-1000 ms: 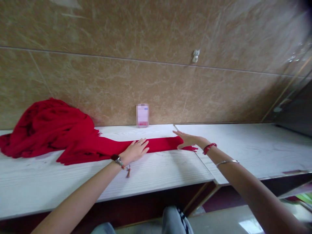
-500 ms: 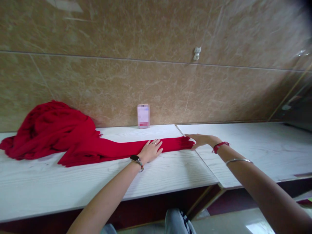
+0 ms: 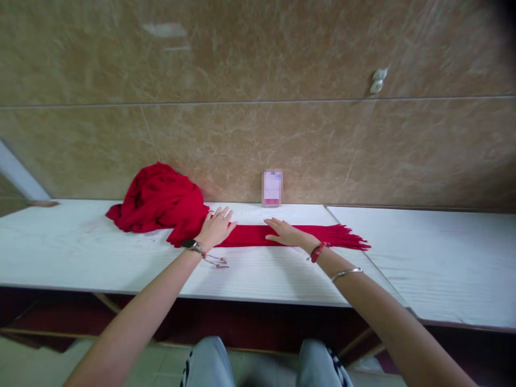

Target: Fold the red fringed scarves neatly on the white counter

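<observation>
A red fringed scarf (image 3: 250,235) lies on the white wood-grain tabletop. Its left part is bunched into a loose heap against the wall, while the right part runs out as a flat narrow strip ending in tassels. My left hand (image 3: 216,228), fingers spread, rests on the scarf where the heap meets the strip. Over the middle of the strip is my right hand (image 3: 284,232), fingers stretched out and pointing left; its palm side is hidden. Neither hand grips the cloth.
A phone (image 3: 272,189) with a blurred screen leans upright against the brown tiled wall (image 3: 242,145) behind the strip. A small white cat-shaped hook (image 3: 378,80) is fixed on the wall. The tabletop (image 3: 258,274) has a seam right of centre; dark shelf space shows underneath.
My right hand has moved left from the tassels to the middle of the strip. My left hand has slid left toward the heap. The view has shifted left.
</observation>
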Demonstrator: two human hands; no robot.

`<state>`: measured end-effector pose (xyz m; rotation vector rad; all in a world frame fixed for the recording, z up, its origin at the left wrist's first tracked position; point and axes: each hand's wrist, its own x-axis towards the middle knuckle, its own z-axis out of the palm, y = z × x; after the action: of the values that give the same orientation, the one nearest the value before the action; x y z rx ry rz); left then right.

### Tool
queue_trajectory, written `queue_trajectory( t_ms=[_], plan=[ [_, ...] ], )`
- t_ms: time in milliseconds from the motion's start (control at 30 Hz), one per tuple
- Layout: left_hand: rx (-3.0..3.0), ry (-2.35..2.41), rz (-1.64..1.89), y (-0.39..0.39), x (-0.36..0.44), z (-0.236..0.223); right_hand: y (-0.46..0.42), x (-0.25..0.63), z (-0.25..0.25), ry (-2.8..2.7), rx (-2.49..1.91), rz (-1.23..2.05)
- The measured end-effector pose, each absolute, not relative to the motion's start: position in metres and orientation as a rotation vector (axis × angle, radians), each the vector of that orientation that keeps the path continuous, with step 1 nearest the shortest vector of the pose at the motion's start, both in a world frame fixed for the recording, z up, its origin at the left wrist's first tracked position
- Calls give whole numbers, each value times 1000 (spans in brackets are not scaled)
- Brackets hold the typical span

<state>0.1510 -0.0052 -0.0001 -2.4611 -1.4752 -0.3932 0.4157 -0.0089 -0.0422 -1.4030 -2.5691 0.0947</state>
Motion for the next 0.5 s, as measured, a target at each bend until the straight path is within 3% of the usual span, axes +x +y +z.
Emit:
queue_trajectory(
  t_ms=[200,500],
  plan=[
    [-2387,-1806,-391,-11,70,-7,-15,417,-64,-2566,-1348,-50],
    [-2671,-1568,-430,-19,103,-16,-42,503,-70,-2535,-1430,-60]
  ],
)
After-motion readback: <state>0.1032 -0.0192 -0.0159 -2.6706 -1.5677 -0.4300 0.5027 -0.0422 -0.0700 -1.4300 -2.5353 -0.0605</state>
